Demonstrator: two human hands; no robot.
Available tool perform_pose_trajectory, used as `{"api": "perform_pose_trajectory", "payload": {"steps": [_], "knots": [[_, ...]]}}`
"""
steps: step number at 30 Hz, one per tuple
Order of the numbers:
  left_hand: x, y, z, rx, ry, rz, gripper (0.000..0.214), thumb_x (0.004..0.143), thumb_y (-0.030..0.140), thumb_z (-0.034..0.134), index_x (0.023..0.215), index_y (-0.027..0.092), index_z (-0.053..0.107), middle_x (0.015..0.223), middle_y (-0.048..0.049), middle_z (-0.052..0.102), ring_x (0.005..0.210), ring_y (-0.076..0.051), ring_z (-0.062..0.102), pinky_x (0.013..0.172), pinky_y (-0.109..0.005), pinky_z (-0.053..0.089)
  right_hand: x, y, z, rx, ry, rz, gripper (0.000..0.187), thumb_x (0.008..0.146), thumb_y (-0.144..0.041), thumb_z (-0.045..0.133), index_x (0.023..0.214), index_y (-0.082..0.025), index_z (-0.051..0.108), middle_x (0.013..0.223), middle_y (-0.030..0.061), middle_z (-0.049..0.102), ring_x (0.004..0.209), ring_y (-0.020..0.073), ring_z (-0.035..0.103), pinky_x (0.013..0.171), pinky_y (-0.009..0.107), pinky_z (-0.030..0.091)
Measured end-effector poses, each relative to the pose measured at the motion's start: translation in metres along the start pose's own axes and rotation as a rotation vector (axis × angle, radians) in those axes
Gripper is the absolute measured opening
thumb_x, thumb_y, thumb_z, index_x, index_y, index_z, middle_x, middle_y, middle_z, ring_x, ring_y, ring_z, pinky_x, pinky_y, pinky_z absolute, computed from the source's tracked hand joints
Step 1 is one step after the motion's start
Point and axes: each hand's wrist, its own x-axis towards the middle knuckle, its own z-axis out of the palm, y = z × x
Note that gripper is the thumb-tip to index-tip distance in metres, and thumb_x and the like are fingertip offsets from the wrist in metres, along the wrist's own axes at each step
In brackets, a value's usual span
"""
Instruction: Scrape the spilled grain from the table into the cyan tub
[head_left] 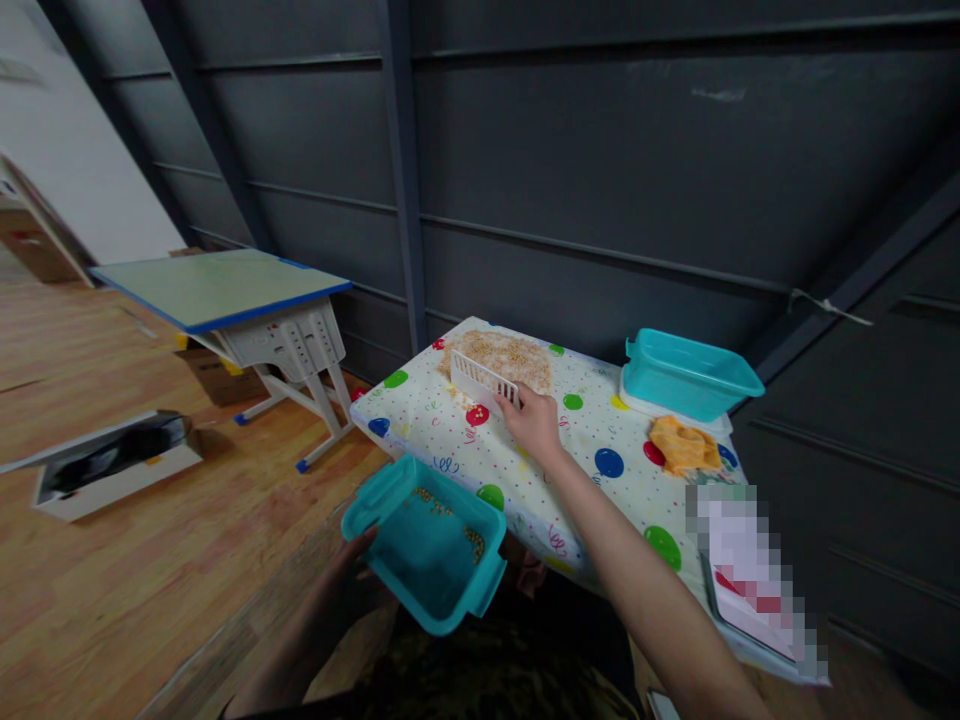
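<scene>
My right hand (531,418) is closed on the right end of a white slotted plastic divider (474,378). Its long edge stands against a spread pile of tan grains (499,355) on the balloon-patterned tablecloth (431,420). Below the table's front edge, my left hand (358,560) grips the left side of a teal plastic tub (427,545), its fingers partly hidden by the tub. Some small tan grains lie inside the tub along its far and right sides.
A second teal tub (690,375) stands at the table's back right on a white base, with an orange cloth (684,446) before it. A blurred-out flat item (750,580) lies at the right edge. Left are a desk (225,285) and an open white box (124,465). A dark panelled wall (600,180) backs the table.
</scene>
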Motion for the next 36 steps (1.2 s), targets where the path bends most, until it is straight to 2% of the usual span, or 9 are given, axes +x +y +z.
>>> {"api": "perform_pose_trajectory", "payload": {"steps": [2, 6, 13, 16, 18, 22, 26, 30, 36], "knots": [[-0.001, 0.0003, 0.0, -0.003, -0.01, -0.001, 0.048, 0.096, 0.035, 0.077, 0.137, 0.014, 0.063, 0.082, -0.0078, 0.075, 0.091, -0.037, 0.083, 0.085, -0.047, 0.067, 0.0, -0.0011, 0.0, 0.01, 0.002, 0.0, 0.023, 0.096, -0.036, 0.067, 0.076, -0.025, 0.069, 0.064, 0.0008, 0.067, 0.059, 0.02, 0.059, 0.063, 0.029, 0.037], [-0.0027, 0.0015, 0.0008, 0.003, -0.014, -0.001, 0.048, 0.096, 0.035, 0.078, 0.137, 0.016, 0.062, 0.097, -0.0124, 0.079, 0.09, -0.036, 0.083, 0.083, -0.046, 0.068, -0.0003, -0.0034, -0.0004, 0.03, 0.002, 0.013, 0.023, 0.095, -0.036, 0.068, 0.075, -0.025, 0.068, 0.064, 0.0001, 0.066, 0.059, 0.0195, 0.057, 0.064, 0.029, 0.038], [-0.0005, 0.0, 0.0002, 0.007, -0.015, 0.005, 0.036, 0.096, 0.038, 0.077, 0.125, 0.021, 0.063, 0.082, -0.0051, 0.073, 0.081, -0.033, 0.082, 0.078, -0.043, 0.067, -0.0005, -0.0039, -0.0004, 0.05, -0.01, 0.02, 0.028, 0.094, -0.036, 0.07, 0.069, -0.025, 0.065, 0.061, -0.001, 0.063, 0.058, 0.0189, 0.054, 0.063, 0.03, 0.037], [0.0034, -0.0031, -0.0025, 0.02, -0.018, 0.016, 0.037, 0.094, 0.041, 0.079, 0.123, 0.022, 0.065, 0.082, -0.0059, 0.074, 0.081, -0.033, 0.081, 0.075, -0.042, 0.067, -0.0001, -0.0027, 0.0002, 0.062, -0.013, 0.024, 0.028, 0.094, -0.036, 0.071, 0.069, -0.025, 0.064, 0.061, -0.0015, 0.062, 0.058, 0.0188, 0.054, 0.063, 0.029, 0.037], [0.0051, -0.004, -0.0027, 0.011, -0.008, 0.005, 0.037, 0.094, 0.04, 0.079, 0.122, 0.021, 0.066, 0.083, -0.0071, 0.074, 0.085, -0.034, 0.082, 0.078, -0.043, 0.067, 0.0001, -0.0018, 0.0009, 0.074, -0.007, 0.036, 0.029, 0.094, -0.037, 0.071, 0.068, -0.025, 0.063, 0.06, -0.002, 0.061, 0.058, 0.0187, 0.053, 0.062, 0.029, 0.037], [0.0036, -0.001, 0.0009, 0.012, 0.024, -0.004, 0.037, 0.097, 0.034, 0.076, 0.128, 0.019, 0.064, 0.075, -0.0025, 0.069, 0.081, -0.034, 0.082, 0.084, -0.049, 0.068, 0.0006, -0.0006, 0.0031, 0.076, 0.008, 0.04, 0.031, 0.094, -0.038, 0.07, 0.068, -0.025, 0.062, 0.06, -0.0023, 0.059, 0.058, 0.0182, 0.051, 0.061, 0.029, 0.035], [-0.0018, 0.0039, 0.0029, 0.013, 0.031, -0.014, 0.044, 0.098, 0.034, 0.075, 0.134, 0.014, 0.062, 0.085, -0.008, 0.074, 0.083, -0.034, 0.082, 0.083, -0.048, 0.068, 0.0001, -0.0016, 0.0052, 0.08, -0.001, 0.028, 0.03, 0.094, -0.039, 0.069, 0.068, -0.025, 0.062, 0.059, -0.0021, 0.058, 0.057, 0.0178, 0.05, 0.062, 0.029, 0.035], [-0.0034, 0.005, 0.0002, 0.006, 0.012, -0.003, 0.051, 0.098, 0.034, 0.075, 0.143, 0.016, 0.059, 0.091, -0.01, 0.077, 0.084, -0.032, 0.082, 0.075, -0.043, 0.068, -0.0009, -0.0031, 0.0044, 0.09, -0.018, 0.009, 0.028, 0.094, -0.039, 0.068, 0.07, -0.025, 0.064, 0.06, -0.0022, 0.058, 0.058, 0.0177, 0.05, 0.062, 0.028, 0.035], [0.0036, 0.0011, -0.005, 0.005, 0.014, 0.033, 0.041, 0.098, 0.036, 0.074, 0.132, 0.017, 0.062, 0.088, -0.0083, 0.075, 0.077, -0.031, 0.08, 0.069, -0.043, 0.068, -0.0021, -0.003, 0.0038, 0.171, -0.013, 0.058, 0.033, 0.091, -0.039, 0.07, 0.065, -0.024, 0.056, 0.058, -0.0032, 0.054, 0.058, 0.0169, 0.05, 0.061, 0.029, 0.035]]}}
